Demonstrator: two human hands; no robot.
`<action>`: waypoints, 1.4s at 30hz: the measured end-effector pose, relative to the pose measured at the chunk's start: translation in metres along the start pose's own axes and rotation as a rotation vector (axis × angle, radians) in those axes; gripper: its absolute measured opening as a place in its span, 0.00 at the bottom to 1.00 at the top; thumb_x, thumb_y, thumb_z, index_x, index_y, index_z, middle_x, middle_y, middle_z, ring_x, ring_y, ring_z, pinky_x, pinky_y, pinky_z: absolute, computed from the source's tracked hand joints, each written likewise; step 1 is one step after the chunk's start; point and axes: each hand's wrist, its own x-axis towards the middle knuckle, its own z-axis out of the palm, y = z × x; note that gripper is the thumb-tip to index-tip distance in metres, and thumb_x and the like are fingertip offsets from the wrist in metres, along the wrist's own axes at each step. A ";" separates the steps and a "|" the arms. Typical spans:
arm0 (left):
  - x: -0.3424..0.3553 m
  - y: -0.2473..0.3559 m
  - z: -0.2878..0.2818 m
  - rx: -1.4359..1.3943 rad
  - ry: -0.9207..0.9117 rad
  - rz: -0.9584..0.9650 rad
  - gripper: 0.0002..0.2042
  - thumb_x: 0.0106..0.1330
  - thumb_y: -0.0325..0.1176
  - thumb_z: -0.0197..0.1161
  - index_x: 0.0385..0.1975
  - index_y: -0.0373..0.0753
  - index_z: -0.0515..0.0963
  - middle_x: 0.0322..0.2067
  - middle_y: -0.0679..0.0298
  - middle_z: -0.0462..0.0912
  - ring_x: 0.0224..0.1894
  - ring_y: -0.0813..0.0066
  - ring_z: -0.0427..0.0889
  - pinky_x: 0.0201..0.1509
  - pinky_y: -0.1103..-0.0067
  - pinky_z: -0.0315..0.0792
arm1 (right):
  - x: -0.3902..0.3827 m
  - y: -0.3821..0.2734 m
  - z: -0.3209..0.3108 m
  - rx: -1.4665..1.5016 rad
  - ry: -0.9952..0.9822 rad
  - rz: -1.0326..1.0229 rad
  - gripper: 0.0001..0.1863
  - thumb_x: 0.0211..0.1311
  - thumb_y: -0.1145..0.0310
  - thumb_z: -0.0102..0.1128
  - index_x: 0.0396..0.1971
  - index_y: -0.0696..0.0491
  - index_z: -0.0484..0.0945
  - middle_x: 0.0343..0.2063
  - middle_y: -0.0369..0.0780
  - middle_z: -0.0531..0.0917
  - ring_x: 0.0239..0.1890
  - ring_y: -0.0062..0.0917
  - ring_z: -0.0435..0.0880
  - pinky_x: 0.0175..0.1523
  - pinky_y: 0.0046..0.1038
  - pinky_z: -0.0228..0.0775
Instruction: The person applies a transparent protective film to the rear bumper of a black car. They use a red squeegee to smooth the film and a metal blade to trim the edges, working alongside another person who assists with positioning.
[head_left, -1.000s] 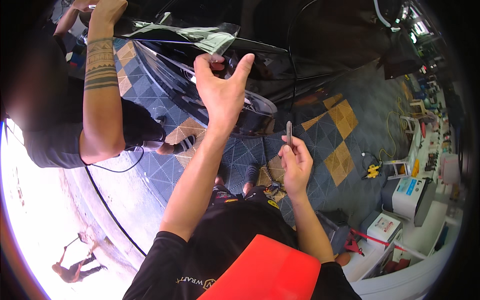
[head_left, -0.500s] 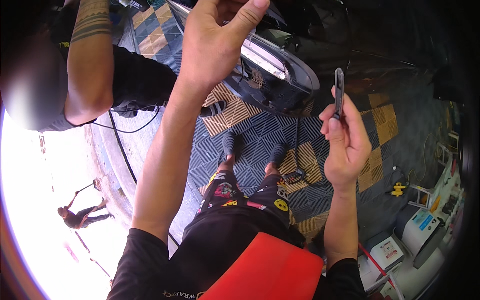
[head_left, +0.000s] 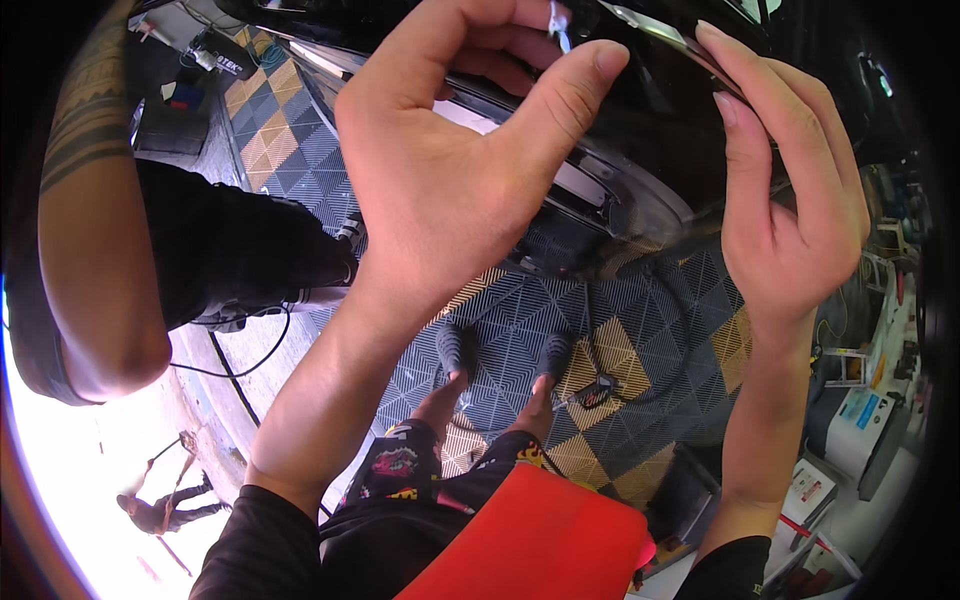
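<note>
My left hand [head_left: 450,180] reaches up to the glossy black car bodywork [head_left: 660,130], thumb spread, fingers curled beside a small whitish scrap [head_left: 560,28]; whether they touch it is unclear. My right hand [head_left: 775,190], raised at the bodywork, is closed on a slim knife [head_left: 700,60], its silvery tip pointing up-left; the fingers hide much of the handle. A curved dark trim part with a pale strip [head_left: 585,185] lies below both hands. A red panel [head_left: 515,540] covers my front.
A co-worker's tattooed arm [head_left: 95,280] is close on my left; another person [head_left: 160,510] with a long pole is in the bright area. Patterned floor tiles [head_left: 510,310] carry cords and a dark tool [head_left: 590,390]. Boxy machines [head_left: 860,435] and ladders [head_left: 848,365] line the right.
Both my hands have moved up toward the top of the view, the right swinging the knife from upright to slanted. The co-worker's arm has shifted further left.
</note>
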 end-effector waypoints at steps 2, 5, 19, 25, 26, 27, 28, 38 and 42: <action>0.001 -0.006 -0.009 0.088 0.002 0.015 0.16 0.70 0.35 0.80 0.50 0.34 0.85 0.41 0.65 0.90 0.43 0.81 0.87 0.49 0.81 0.78 | 0.004 -0.004 0.009 -0.043 -0.007 -0.021 0.18 0.69 0.90 0.66 0.56 0.62 0.89 0.47 0.47 0.91 0.44 0.27 0.91 0.48 0.24 0.84; 0.004 -0.013 -0.010 0.071 0.039 0.126 0.14 0.68 0.33 0.82 0.47 0.35 0.87 0.38 0.69 0.91 0.40 0.85 0.87 0.47 0.84 0.76 | 0.007 -0.011 0.015 -0.073 -0.012 -0.014 0.19 0.67 0.90 0.68 0.55 0.61 0.90 0.46 0.46 0.91 0.43 0.27 0.90 0.46 0.24 0.83; 0.001 -0.011 0.000 0.071 0.018 0.076 0.12 0.68 0.30 0.82 0.45 0.34 0.87 0.38 0.67 0.91 0.40 0.83 0.87 0.49 0.84 0.77 | 0.023 0.002 0.014 -0.109 -0.044 -0.154 0.17 0.66 0.89 0.69 0.53 0.63 0.90 0.45 0.46 0.91 0.44 0.31 0.91 0.50 0.26 0.84; 0.004 -0.019 0.004 0.022 0.031 0.111 0.10 0.69 0.29 0.80 0.45 0.33 0.87 0.38 0.67 0.91 0.40 0.84 0.86 0.49 0.85 0.78 | 0.020 0.003 0.019 -0.107 -0.007 -0.147 0.17 0.65 0.89 0.70 0.52 0.62 0.91 0.44 0.45 0.91 0.43 0.30 0.91 0.50 0.25 0.83; 0.004 -0.020 0.004 0.018 0.030 0.112 0.10 0.70 0.29 0.80 0.45 0.33 0.87 0.38 0.67 0.91 0.40 0.84 0.86 0.49 0.85 0.78 | 0.019 0.003 0.020 -0.105 -0.004 -0.141 0.17 0.65 0.89 0.70 0.52 0.62 0.91 0.44 0.45 0.91 0.43 0.30 0.91 0.50 0.25 0.83; 0.005 -0.020 0.003 0.021 0.028 0.111 0.10 0.70 0.29 0.80 0.45 0.33 0.87 0.37 0.67 0.91 0.40 0.84 0.86 0.49 0.85 0.77 | 0.019 0.002 0.021 -0.105 -0.005 -0.135 0.17 0.65 0.89 0.70 0.52 0.62 0.91 0.44 0.45 0.91 0.43 0.30 0.91 0.50 0.25 0.83; 0.005 -0.021 0.003 0.024 0.026 0.110 0.10 0.70 0.29 0.80 0.45 0.33 0.87 0.37 0.67 0.91 0.40 0.84 0.86 0.49 0.85 0.77 | 0.019 0.002 0.021 -0.103 -0.004 -0.128 0.17 0.65 0.88 0.70 0.52 0.62 0.91 0.44 0.45 0.91 0.43 0.30 0.91 0.50 0.25 0.83; 0.006 -0.024 0.000 0.025 0.032 0.097 0.09 0.70 0.29 0.80 0.44 0.34 0.88 0.35 0.69 0.89 0.39 0.86 0.83 0.48 0.85 0.76 | 0.018 -0.003 0.027 -0.110 -0.002 -0.080 0.17 0.65 0.88 0.71 0.52 0.60 0.91 0.42 0.44 0.91 0.42 0.28 0.91 0.50 0.24 0.83; 0.007 -0.025 -0.001 0.015 0.028 0.114 0.08 0.71 0.29 0.79 0.43 0.34 0.88 0.35 0.69 0.89 0.39 0.86 0.84 0.47 0.86 0.76 | 0.017 -0.005 0.027 -0.110 0.003 -0.063 0.17 0.65 0.88 0.71 0.52 0.60 0.92 0.42 0.43 0.91 0.42 0.27 0.90 0.49 0.24 0.82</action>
